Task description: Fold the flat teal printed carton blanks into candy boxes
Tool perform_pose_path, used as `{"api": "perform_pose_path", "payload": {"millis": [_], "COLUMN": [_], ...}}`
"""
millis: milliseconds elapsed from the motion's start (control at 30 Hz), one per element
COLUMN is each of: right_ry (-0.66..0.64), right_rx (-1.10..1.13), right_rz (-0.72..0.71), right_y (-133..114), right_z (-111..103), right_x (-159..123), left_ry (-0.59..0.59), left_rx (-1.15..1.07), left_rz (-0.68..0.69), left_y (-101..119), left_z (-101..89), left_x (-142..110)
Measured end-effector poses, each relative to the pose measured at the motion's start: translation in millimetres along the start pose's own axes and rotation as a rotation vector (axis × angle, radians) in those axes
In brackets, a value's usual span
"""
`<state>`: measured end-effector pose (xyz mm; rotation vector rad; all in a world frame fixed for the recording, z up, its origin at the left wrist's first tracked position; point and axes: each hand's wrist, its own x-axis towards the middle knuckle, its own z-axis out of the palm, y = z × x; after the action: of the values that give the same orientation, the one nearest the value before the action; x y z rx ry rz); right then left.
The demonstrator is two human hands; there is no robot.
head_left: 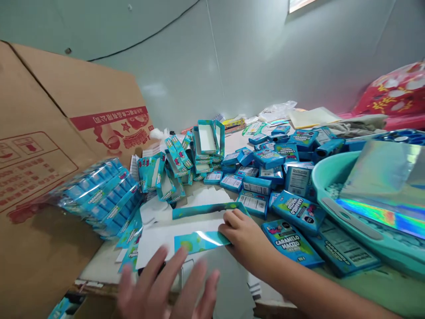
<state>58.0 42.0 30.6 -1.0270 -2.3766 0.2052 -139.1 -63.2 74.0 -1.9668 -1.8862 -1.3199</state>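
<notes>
A partly folded cardboard display tray point(195, 246), white inside with teal printed sides, lies on the table in front of me. My right hand point(237, 230) is closed around its right end, fingers curled over the edge. Nearer to me, my left hand point(168, 288) hovers over the tray's front left part with its fingers spread and nothing in them. White unfolded cardboard point(229, 283) shows below the tray. Left of it lie flat printed pieces point(131, 254). Just right of my right hand are blue candy boxes point(287, 243) marked Caramelo Macizo.
Folded empty trays point(207, 137) are stacked behind. A plastic-wrapped pack of filled trays point(106, 195) leans by a large brown carton point(36, 133) at left. A teal basin point(322, 177) stands at right, with shiny film sheets point(381, 173) on it. A grey wall point(259, 53) closes the back.
</notes>
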Motion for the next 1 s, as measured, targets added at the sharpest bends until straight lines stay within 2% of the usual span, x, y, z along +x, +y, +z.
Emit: {"api": "perform_pose_path", "payload": {"millis": [100, 167, 233, 367, 433, 567, 767, 933, 1000], "right_ry": [-0.153, -0.217, -0.269, -0.322, -0.351, -0.419, -0.453, -0.465, -0.447], "right_rx": [-0.079, -0.067, -0.065, -0.096, -0.116, -0.128, -0.141, -0.1, -0.064], "right_rz": [-0.112, -0.157, -0.164, -0.09, -0.067, -0.047, 0.018, 0.023, 0.019], "right_y": [0.7, -1.6, -3.5, -3.4, -3.0, -4.7, -12.5, -12.3, -8.8], "right_z": [8.7, 15.6, 20.4, 23.3, 24.1, 27.8, 29.9, 26.8, 23.2], "right_x": [0.0, 0.8, 3.0, 8.2, 8.5, 3.9, -3.4, -4.7, -3.7], "left_ry": [-0.345, -0.547, -0.632, -0.587, -0.607, -0.661, -0.681, -0.637, -0.607], "left_rx": [0.304, 0.417, 0.478, 0.647, 0.649, 0.604, 0.562, 0.532, 0.525], "left_rz": [0.175, 0.129, 0.092, 0.262, 0.302, 0.305, 0.281, 0.242, 0.248], "left_y": [-3.2, -12.6, -24.4, -42.7, -48.3, -55.9, -58.5, -55.8, -55.2], "left_z": [6.5, 15.0, 24.2, 42.2, 50.3, 58.9, 55.1, 57.3, 50.9], "left_x": [11.2, 14.5, 12.0, -3.4, -11.0, -18.7, -19.4, -23.4, -26.6]}}
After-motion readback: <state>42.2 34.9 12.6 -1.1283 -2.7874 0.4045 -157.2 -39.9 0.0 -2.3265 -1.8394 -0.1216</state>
